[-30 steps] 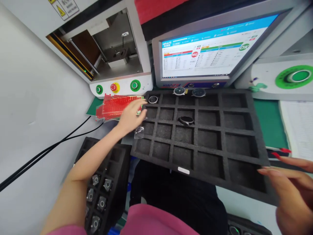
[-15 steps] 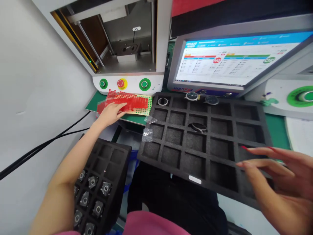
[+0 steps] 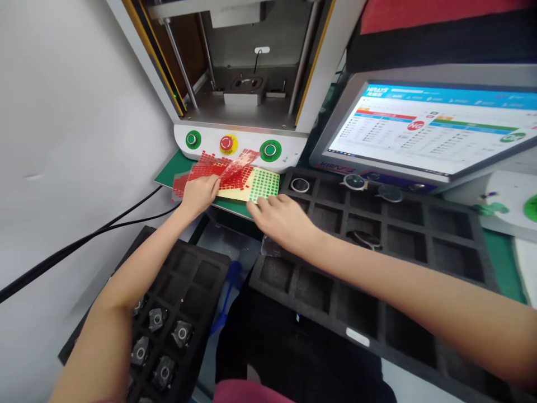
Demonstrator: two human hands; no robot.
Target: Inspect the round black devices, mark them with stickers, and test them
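Head view: left hand (image 3: 201, 193) pinches and lifts a red sticker sheet (image 3: 218, 168) off the green mat (image 3: 170, 168) before the press. Right hand (image 3: 283, 221), fingers loose and holding nothing, rests beside the green-dot sheet (image 3: 263, 184). Large foam tray (image 3: 419, 246) holds watch cases in four cells; small foam tray (image 3: 197, 280) holds several parts.

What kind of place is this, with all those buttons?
Probably a factory test station. A machine with green and red buttons, a results screen and a foam tray of round parts suggest it. Both hands rest at sticker sheets.
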